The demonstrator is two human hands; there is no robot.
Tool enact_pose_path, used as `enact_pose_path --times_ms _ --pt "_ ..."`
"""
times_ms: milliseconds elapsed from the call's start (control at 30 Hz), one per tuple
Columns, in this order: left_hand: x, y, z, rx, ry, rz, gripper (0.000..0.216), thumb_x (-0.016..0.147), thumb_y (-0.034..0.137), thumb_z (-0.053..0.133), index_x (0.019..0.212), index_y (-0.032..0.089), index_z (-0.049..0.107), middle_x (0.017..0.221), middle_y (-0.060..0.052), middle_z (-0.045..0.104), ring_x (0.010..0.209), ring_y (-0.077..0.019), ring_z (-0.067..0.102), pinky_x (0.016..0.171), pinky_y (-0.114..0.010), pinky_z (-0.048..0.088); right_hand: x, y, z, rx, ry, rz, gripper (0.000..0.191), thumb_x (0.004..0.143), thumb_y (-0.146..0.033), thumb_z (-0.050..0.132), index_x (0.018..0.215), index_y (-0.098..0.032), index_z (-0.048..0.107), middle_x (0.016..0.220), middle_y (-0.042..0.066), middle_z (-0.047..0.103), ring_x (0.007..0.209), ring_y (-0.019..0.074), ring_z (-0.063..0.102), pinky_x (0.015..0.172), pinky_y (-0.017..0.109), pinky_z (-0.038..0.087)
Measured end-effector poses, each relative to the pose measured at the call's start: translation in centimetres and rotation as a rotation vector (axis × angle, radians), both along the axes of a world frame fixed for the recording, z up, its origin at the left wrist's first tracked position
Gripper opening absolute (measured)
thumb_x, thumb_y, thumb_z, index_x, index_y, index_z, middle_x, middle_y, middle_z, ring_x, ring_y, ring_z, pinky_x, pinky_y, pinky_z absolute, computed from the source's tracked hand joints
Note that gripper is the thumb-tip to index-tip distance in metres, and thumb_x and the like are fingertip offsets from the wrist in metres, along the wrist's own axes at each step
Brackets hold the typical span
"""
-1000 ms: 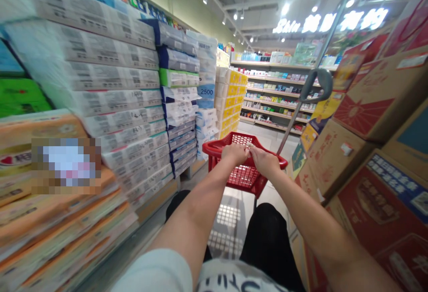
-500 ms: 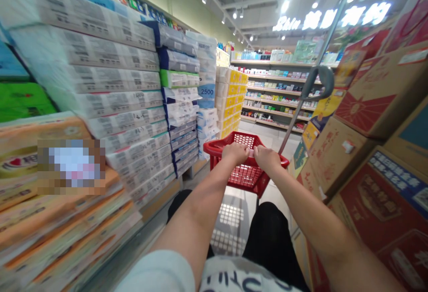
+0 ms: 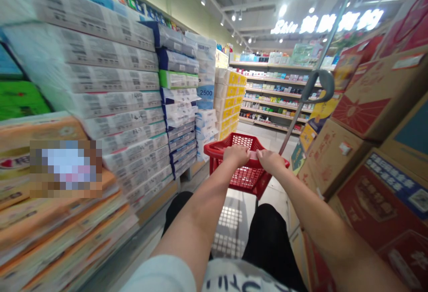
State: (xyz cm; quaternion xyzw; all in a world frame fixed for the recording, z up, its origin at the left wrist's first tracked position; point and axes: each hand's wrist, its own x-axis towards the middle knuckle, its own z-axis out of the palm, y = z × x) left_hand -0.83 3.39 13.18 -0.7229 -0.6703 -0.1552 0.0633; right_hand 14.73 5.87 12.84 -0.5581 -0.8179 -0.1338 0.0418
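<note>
A red plastic shopping cart with a perforated basket stands right in front of my knees. My left hand is closed around its handle, left of the middle. Close beside it, my right hand grips the same handle on the right, and a short pinkish strip of handle shows between the two. Both arms reach forward, with the fingertips hidden on the handle's far side. What I can see of the basket holds nothing I can make out.
Stacked tissue packs line the left side, with orange packs nearest. On the right, cardboard cartons are piled beside a slanted metal pole with a grey looped handle. Product shelves stand across the aisle's far end.
The view has shifted very slightly, and the stacks on the left and the cartons have slid a little in it. Both hands keep their hold on the cart handle.
</note>
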Motion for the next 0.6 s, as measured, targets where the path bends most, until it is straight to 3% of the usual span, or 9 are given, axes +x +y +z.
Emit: enact_pose_path --times_ms 100,233,300,467,533,600 --pt "-0.1 0.1 -0.2 0.020 -0.004 -0.005 0.042 0.093 0.040 0.028 0.107 0.027 0.065 0.115 -0.005 0.066 0.104 -0.0240 0.060 0.088 -0.040 0.047 0.5 -1.5 -2.5 0.229 0.199 -0.018 0.052 0.099 -0.039 0.015 0.111 -0.017 0.061 0.093 0.013 0.067 0.087 0.0237 0.064 0.079 0.038 0.045" --pt "-0.2 0.3 -0.3 0.046 -0.004 -0.005 0.043 0.093 0.040 0.027 0.105 0.026 0.066 0.112 -0.005 0.068 0.101 -0.0241 0.061 0.086 -0.041 0.048 1.3 -2.8 -5.2 0.430 0.278 0.219 0.045 0.098 -0.033 0.022 0.119 -0.017 0.059 0.112 0.013 0.065 0.105 0.0238 0.057 0.093 0.038 0.037" --pt "-0.2 0.4 -0.2 0.038 0.002 -0.010 0.043 0.093 0.040 0.027 0.106 0.026 0.066 0.112 -0.005 0.067 0.102 -0.0240 0.061 0.086 -0.040 0.048 1.2 -2.5 -4.6 0.398 0.304 0.188 0.046 0.098 -0.034 0.021 0.116 -0.016 0.060 0.109 0.013 0.066 0.102 0.0235 0.058 0.092 0.037 0.037" --pt "-0.3 0.5 -0.1 0.039 0.019 -0.013 0.043 0.092 0.040 0.028 0.106 0.026 0.065 0.111 -0.006 0.068 0.102 -0.0242 0.061 0.085 -0.039 0.049 0.3 -0.2 -1.0 0.013 0.296 -0.085 0.053 0.097 -0.045 0.020 0.096 -0.020 0.066 0.091 0.011 0.069 0.082 0.0237 0.064 0.072 0.033 0.042" --pt "-0.3 0.4 -0.1 0.051 0.018 -0.014 0.043 0.092 0.040 0.027 0.105 0.026 0.065 0.110 -0.005 0.068 0.101 -0.0241 0.061 0.084 -0.039 0.049 0.2 -0.1 -1.2 0.039 0.300 -0.103 0.051 0.097 -0.045 0.021 0.096 -0.019 0.066 0.088 0.011 0.069 0.081 0.0236 0.064 0.072 0.033 0.042" --pt "-0.3 0.3 -0.2 0.052 0.010 -0.014 0.043 0.092 0.040 0.027 0.105 0.026 0.065 0.110 -0.005 0.068 0.101 -0.0239 0.061 0.084 -0.039 0.049 0.4 -0.8 -2.7 0.224 0.321 -0.029 0.047 0.098 -0.040 0.023 0.103 -0.018 0.064 0.089 0.012 0.069 0.083 0.0227 0.063 0.077 0.034 0.040"
